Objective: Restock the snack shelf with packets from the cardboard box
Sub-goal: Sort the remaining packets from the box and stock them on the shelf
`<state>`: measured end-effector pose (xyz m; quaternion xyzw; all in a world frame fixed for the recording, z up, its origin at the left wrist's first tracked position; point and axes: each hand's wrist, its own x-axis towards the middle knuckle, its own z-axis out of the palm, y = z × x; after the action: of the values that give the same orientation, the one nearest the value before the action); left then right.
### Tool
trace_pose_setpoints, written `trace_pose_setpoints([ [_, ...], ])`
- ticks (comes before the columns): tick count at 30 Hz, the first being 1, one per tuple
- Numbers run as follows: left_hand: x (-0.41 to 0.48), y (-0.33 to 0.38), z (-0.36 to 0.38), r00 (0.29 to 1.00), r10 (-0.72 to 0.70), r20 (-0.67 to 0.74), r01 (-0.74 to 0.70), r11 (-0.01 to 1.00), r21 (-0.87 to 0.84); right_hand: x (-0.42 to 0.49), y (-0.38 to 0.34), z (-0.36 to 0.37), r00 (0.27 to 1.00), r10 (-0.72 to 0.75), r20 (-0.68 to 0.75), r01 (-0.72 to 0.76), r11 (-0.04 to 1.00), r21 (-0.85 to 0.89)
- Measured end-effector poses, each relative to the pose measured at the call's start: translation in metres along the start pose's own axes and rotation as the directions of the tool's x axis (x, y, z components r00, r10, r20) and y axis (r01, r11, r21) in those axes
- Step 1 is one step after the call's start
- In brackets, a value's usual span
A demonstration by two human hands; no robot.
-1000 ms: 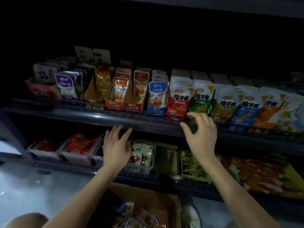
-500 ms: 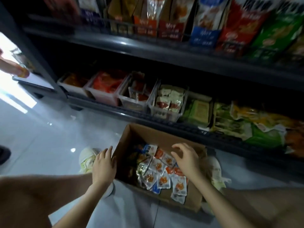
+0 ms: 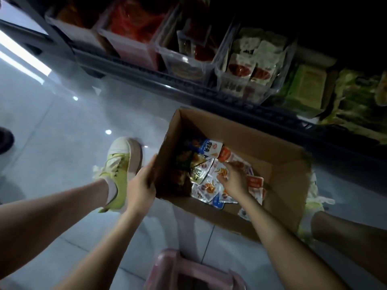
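An open cardboard box stands on the floor in front of the bottom shelf. Small snack packets, white with orange and blue print, lie loose in its bottom. My left hand grips the box's left wall at the rim. My right hand is down inside the box, its fingers curled onto the pile and pinching packets. The upper snack shelf is out of view.
Clear plastic bins of packets line the bottom shelf, with green bags to their right. My yellow shoe stands left of the box, and a pink stool sits below me. A dark shoe shows at the left edge.
Both hands came down from the upper shelf to the box. My left hand took hold of the box wall and my right hand went into the packets. The view tilted downward.
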<state>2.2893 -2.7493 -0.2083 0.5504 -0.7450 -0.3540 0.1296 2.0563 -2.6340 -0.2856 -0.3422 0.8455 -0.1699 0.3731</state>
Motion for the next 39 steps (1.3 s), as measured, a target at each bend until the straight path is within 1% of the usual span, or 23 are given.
trace_pose_setpoints([
  [2, -0.004, -0.003, 0.005, 1.000, 0.013, -0.001, -0.013, 1.000, 0.016, 0.010, 0.014, 0.012, 0.999, 0.048, -0.004, -0.049, 0.994, -0.097],
  [5, -0.013, 0.000, 0.011, 0.998, 0.053, -0.035, -0.052, 0.998, 0.027, 0.024, 0.036, 0.014, 0.992, 0.088, -0.089, -0.109, 0.956, -0.272],
  [6, -0.015, 0.000, 0.012, 0.997, 0.067, -0.048, -0.066, 0.997, 0.033, 0.028, 0.043, 0.011, 0.993, 0.097, -0.066, -0.112, 0.943, -0.312],
  [9, -0.018, -0.002, 0.011, 0.997, 0.061, -0.055, -0.059, 0.997, 0.039, 0.033, 0.052, 0.006, 0.985, 0.142, 0.094, -0.091, 0.906, -0.414],
  [10, -0.018, 0.000, 0.011, 0.997, 0.053, -0.051, -0.051, 0.998, 0.041, 0.030, 0.052, 0.009, 0.987, 0.123, 0.104, -0.063, 0.891, -0.450],
  [11, -0.017, 0.002, 0.012, 0.998, 0.040, -0.051, -0.037, 0.998, 0.046, 0.025, 0.052, 0.014, 0.993, 0.083, 0.079, -0.037, 0.884, -0.467],
  [14, -0.020, 0.008, 0.015, 0.998, 0.006, -0.067, -0.002, 0.998, 0.066, 0.001, 0.052, 0.027, 0.999, -0.025, -0.047, 0.004, 0.912, -0.409],
  [17, -0.021, 0.007, 0.017, 0.997, -0.027, -0.070, 0.031, 0.998, 0.060, -0.011, 0.055, 0.027, 0.996, -0.021, -0.083, -0.005, 0.953, -0.303],
  [20, -0.021, 0.008, 0.017, 0.996, -0.041, -0.075, 0.045, 0.997, 0.059, -0.004, 0.057, 0.019, 0.983, -0.007, -0.181, -0.037, 0.970, -0.241],
  [21, -0.021, 0.009, 0.017, 0.996, -0.045, -0.072, 0.050, 0.997, 0.065, 0.001, 0.055, 0.016, 0.985, 0.016, -0.172, -0.058, 0.968, -0.243],
  [24, -0.021, 0.011, 0.017, 0.997, -0.049, -0.064, 0.055, 0.995, 0.086, 0.012, 0.047, 0.012, 0.995, 0.092, -0.030, -0.096, 0.969, -0.228],
  [25, -0.021, 0.011, 0.017, 0.996, -0.053, -0.067, 0.059, 0.994, 0.092, 0.013, 0.045, 0.013, 0.996, 0.093, 0.002, -0.090, 0.966, -0.242],
  [27, -0.021, 0.012, 0.018, 0.996, -0.059, -0.073, 0.066, 0.993, 0.094, 0.015, 0.043, 0.017, 0.997, 0.075, 0.016, -0.066, 0.948, -0.312],
  [29, -0.022, 0.013, 0.018, 0.995, -0.062, -0.076, 0.069, 0.993, 0.093, 0.016, 0.043, 0.019, 0.996, 0.088, 0.008, -0.080, 0.940, -0.332],
  [31, -0.021, 0.014, 0.018, 0.995, -0.064, -0.078, 0.072, 0.993, 0.098, 0.015, 0.044, 0.017, 0.992, 0.128, -0.010, -0.126, 0.955, -0.267],
  [33, -0.021, 0.015, 0.017, 0.994, -0.068, -0.085, 0.076, 0.993, 0.089, 0.010, 0.045, 0.014, 0.991, 0.127, -0.044, -0.133, 0.963, -0.235],
  [35, -0.021, 0.017, 0.017, 0.994, -0.071, -0.087, 0.078, 0.994, 0.079, 0.002, 0.048, 0.013, 0.988, 0.121, -0.096, -0.138, 0.971, -0.196],
  [37, -0.021, 0.017, 0.017, 0.994, -0.077, -0.083, 0.084, 0.993, 0.084, -0.009, 0.051, 0.011, 0.979, 0.125, -0.161, -0.144, 0.983, -0.112],
  [39, -0.021, 0.018, 0.018, 0.992, -0.088, -0.086, 0.095, 0.992, 0.078, -0.020, 0.051, 0.004, 0.965, 0.154, -0.214, -0.168, 0.984, -0.051],
])
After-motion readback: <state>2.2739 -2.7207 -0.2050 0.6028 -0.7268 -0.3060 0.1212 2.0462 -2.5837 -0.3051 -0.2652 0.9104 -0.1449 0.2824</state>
